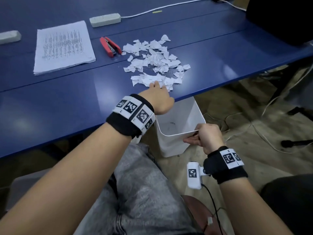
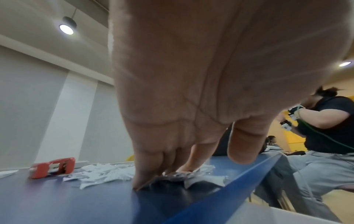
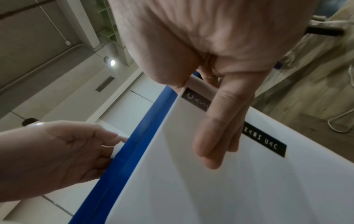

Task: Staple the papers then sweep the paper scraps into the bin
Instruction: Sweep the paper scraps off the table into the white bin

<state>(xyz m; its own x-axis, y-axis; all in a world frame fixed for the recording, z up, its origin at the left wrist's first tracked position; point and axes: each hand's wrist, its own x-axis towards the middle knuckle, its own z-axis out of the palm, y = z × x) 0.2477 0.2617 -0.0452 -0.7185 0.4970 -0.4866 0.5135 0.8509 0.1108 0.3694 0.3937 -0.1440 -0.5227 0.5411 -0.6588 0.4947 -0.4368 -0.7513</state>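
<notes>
A heap of torn white paper scraps (image 1: 155, 61) lies on the blue table near its front edge. My left hand (image 1: 158, 94) reaches over the edge, straight fingers (image 2: 153, 169) pressing down on the nearest scraps (image 2: 107, 172). A white bin (image 1: 179, 122) hangs just below the table edge under the scraps; my right hand (image 1: 205, 136) grips its near rim, thumb inside, fingers (image 3: 220, 128) outside on the wall (image 3: 210, 189). A red stapler (image 1: 110, 46) lies left of the scraps. The stack of printed papers (image 1: 63, 46) rests further left.
Two grey power strips (image 1: 105, 19) (image 1: 9, 37) sit at the back of the table (image 1: 50, 102), with a white cable. Cables trail on the floor (image 1: 254, 133) at the right. Another seated person (image 2: 325, 124) shows in the left wrist view.
</notes>
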